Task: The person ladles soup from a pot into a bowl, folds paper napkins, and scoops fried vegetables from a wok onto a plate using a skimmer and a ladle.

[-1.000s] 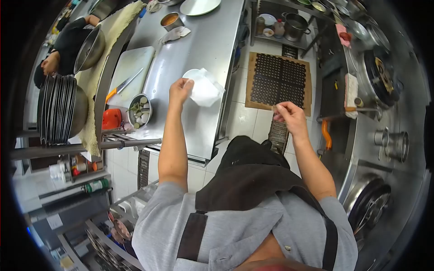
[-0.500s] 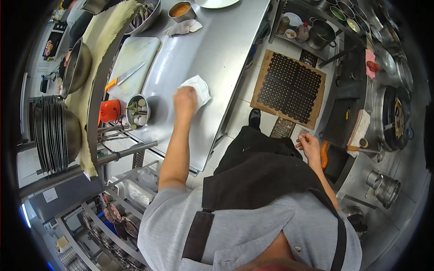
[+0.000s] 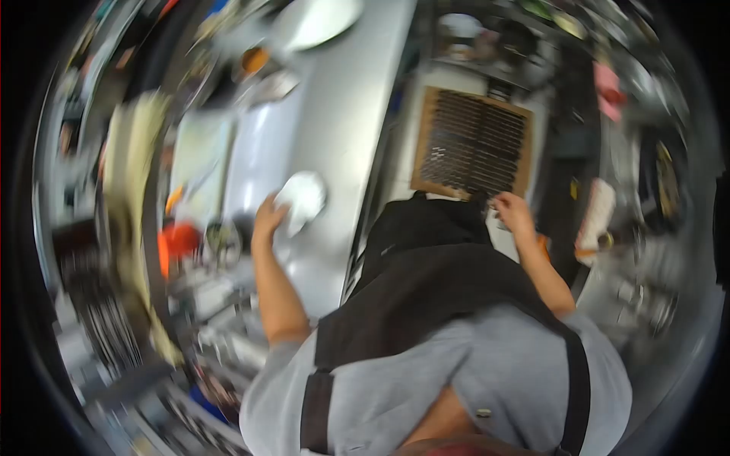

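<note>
My left hand (image 3: 269, 219) is closed on the left edge of a white cloth (image 3: 304, 196), which lies on the steel counter (image 3: 319, 114). Blur hides how the fingers grip it. My right hand (image 3: 515, 213) hangs in the air at the right of the black apron, its fingers loosely bent and apart, with nothing visible in it. Left of the cloth, a knife with an orange handle (image 3: 174, 199) rests on a white cutting board (image 3: 201, 156). Near the board are a round metal container (image 3: 223, 242) and an orange-red object (image 3: 179, 241).
A large white plate (image 3: 318, 21), a small pot of orange sauce (image 3: 254, 61) and a crumpled cloth (image 3: 268, 87) are farther up the counter. A black mat (image 3: 477, 140) covers part of the floor. Shelves stand left, cooking equipment right.
The view has turned and blurred. My left hand and the white cloth have shifted left and nearer to me along the counter. The right hand stays in the air, beside the apron.
</note>
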The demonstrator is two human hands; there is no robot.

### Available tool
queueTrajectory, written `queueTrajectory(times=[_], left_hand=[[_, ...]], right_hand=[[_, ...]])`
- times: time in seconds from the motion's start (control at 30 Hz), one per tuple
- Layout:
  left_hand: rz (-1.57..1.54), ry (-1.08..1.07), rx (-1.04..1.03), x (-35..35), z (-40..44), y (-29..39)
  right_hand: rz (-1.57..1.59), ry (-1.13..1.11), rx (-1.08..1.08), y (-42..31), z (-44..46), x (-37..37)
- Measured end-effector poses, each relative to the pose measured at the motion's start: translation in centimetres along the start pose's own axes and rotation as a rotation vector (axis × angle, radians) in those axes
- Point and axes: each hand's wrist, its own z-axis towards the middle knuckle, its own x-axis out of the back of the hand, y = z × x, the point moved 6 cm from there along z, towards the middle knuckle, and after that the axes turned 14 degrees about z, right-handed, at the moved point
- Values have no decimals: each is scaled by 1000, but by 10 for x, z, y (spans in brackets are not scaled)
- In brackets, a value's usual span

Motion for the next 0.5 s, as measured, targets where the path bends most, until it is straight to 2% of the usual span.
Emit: queueTrajectory(times=[0.03,0.07,0.1,0.13,0.17,0.2,0.23,0.3,0.37,0.4,0.43,0.47,0.5], left_hand=[[-312,-130,48,-3,-14,23],[-120,-37,-7,-5,-9,24],[-91,-28,94,-3,-19,45],[-282,-36,23,-21,-1,12],[-311,46,89,-25,2,5],[-296,126,67,-23,-4,17],[-280,-52,52,-20,-1,29],[-212,4,59,-20,14,15],[-37,184,63,-2,2,75],[-230,41,31,-1,3,104],[-202,196,-17,0,10,110],[-171,73,5,5,10,162],[-238,65,-65,4,12,200]], right_hand=[[-53,26,-44,8,1,4],[-162,121,111,4,0,13],[-136,150,97,16,4,22],[-176,210,94,17,5,37],[-223,243,93,19,7,53],[-220,364,53,33,12,73],[-220,461,24,44,22,91],[-196,576,-46,66,42,125],[-202,776,-269,103,60,171],[-224,827,-310,130,75,185],[-242,873,-353,157,88,196],[-215,864,-414,181,98,204],[-185,842,-474,199,107,208]])
